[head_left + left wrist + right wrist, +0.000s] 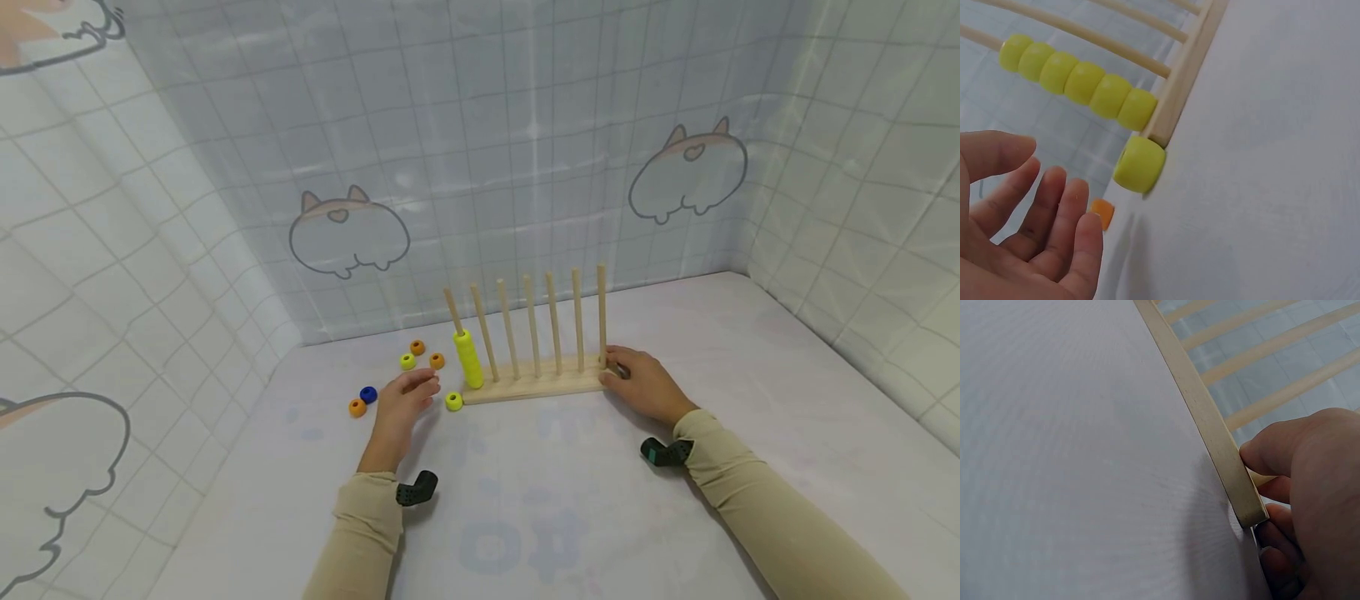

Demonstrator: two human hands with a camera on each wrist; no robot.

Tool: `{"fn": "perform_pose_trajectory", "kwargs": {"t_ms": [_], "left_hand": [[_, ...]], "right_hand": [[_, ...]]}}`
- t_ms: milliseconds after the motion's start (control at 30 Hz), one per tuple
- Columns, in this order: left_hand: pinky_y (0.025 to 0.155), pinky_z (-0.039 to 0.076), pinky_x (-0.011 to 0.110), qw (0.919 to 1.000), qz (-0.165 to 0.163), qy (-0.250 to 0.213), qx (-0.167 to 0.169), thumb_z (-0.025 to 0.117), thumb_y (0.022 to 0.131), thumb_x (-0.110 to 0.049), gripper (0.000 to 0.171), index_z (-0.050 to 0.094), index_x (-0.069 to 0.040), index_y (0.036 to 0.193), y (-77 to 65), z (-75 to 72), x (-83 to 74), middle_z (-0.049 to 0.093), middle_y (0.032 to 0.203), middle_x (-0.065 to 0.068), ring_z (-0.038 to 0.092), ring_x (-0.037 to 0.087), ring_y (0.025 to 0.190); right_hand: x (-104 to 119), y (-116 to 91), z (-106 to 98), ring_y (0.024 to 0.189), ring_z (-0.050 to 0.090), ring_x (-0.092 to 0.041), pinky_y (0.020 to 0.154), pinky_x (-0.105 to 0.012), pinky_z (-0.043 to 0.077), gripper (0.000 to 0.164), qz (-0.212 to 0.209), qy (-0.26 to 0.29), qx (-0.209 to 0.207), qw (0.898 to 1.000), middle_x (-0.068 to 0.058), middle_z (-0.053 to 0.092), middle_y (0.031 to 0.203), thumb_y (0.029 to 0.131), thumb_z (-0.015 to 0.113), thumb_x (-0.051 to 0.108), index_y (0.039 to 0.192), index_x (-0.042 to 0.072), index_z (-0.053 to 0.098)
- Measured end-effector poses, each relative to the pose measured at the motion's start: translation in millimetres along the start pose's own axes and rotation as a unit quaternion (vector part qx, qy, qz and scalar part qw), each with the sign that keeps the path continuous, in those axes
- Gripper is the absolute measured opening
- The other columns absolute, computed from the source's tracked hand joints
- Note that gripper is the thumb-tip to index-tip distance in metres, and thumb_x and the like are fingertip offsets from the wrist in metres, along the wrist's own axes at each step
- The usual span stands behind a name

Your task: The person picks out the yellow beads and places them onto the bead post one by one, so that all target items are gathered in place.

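A wooden peg rack [536, 385] stands on the table with several upright pegs in a row. Several yellow beads [468, 360] are stacked on its leftmost peg, whose top stays bare. One loose yellow bead [453, 402] lies against the rack's left end; in the left wrist view that bead [1140, 165] sits by the base corner. My left hand [405, 404], loosely curved with nothing in it, hovers just left of the bead. At the opposite end, my right hand [641, 382] grips the base, its thumb on the front edge [1235, 469] and fingers behind.
Left of the rack lie other loose beads: orange ones [417, 347] [437, 361] and a yellow bead [407, 362] farther back, a blue bead [368, 394] and an orange bead [357, 407] beyond my left hand. A tile-patterned sheet [480, 167] rises behind the table.
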State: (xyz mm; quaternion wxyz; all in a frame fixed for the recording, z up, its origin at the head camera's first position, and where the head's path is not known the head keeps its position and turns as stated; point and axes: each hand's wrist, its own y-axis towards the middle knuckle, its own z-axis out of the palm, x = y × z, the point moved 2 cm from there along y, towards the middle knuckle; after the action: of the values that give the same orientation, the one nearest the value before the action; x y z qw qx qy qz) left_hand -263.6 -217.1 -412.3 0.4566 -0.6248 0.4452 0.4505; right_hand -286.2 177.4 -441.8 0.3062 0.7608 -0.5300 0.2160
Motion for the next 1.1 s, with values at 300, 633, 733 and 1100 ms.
{"fn": "perform_pose_trajectory", "kwargs": {"t_ms": [300, 633, 733, 1100], "left_hand": [[0.1, 0.048, 0.042, 0.9948, 0.023, 0.093, 0.034, 0.068, 0.097, -0.025, 0.039, 0.063, -0.012, 0.133, 3.2, 1.0, 10.1, 0.062, 0.127, 0.005, 0.056, 0.025, 0.114], [0.102, 0.047, 0.043, 0.9836, 0.042, 0.16, 0.072, 0.074, 0.092, -0.021, 0.043, 0.063, -0.014, 0.133, 1.4, 5.1, 15.9, 0.062, 0.126, 0.004, 0.055, 0.022, 0.119], [0.102, 0.047, 0.042, 0.9807, 0.041, 0.178, 0.07, 0.074, 0.091, -0.018, 0.044, 0.063, -0.016, 0.133, 2.6, 6.2, 18.3, 0.061, 0.126, 0.003, 0.054, 0.021, 0.119], [0.101, 0.047, 0.046, 0.9671, 0.06, 0.232, 0.086, 0.076, 0.089, -0.019, 0.047, 0.063, -0.018, 0.135, 2.6, 7.8, 19.8, 0.056, 0.132, 0.006, 0.054, 0.026, 0.119]], "right_hand": [[-1.1, -0.7, -1.8, 0.134, 0.043, -0.047, 0.111, -0.06, 0.034, 0.044, 0.0, 0.007, 0.001, 1.0, -0.023, 0.049, 0.146, 0.098, 0.064, 0.019, 0.134, -0.006, 0.06], [-4.0, 1.2, -0.4, 0.135, 0.042, -0.046, 0.112, -0.059, 0.033, 0.044, 0.0, 0.009, 0.004, 1.0, -0.022, 0.049, 0.147, 0.098, 0.064, 0.019, 0.134, -0.005, 0.06], [-3.3, 1.1, -0.7, 0.136, 0.042, -0.046, 0.112, -0.059, 0.033, 0.044, -0.001, 0.011, 0.003, 1.0, -0.023, 0.048, 0.147, 0.098, 0.064, 0.019, 0.134, -0.006, 0.06], [-6.2, 2.3, 2.9, 0.135, 0.043, -0.045, 0.112, -0.059, 0.034, 0.042, 0.0, 0.01, 0.002, 1.0, -0.022, 0.05, 0.146, 0.098, 0.064, 0.018, 0.133, -0.005, 0.061]]}}
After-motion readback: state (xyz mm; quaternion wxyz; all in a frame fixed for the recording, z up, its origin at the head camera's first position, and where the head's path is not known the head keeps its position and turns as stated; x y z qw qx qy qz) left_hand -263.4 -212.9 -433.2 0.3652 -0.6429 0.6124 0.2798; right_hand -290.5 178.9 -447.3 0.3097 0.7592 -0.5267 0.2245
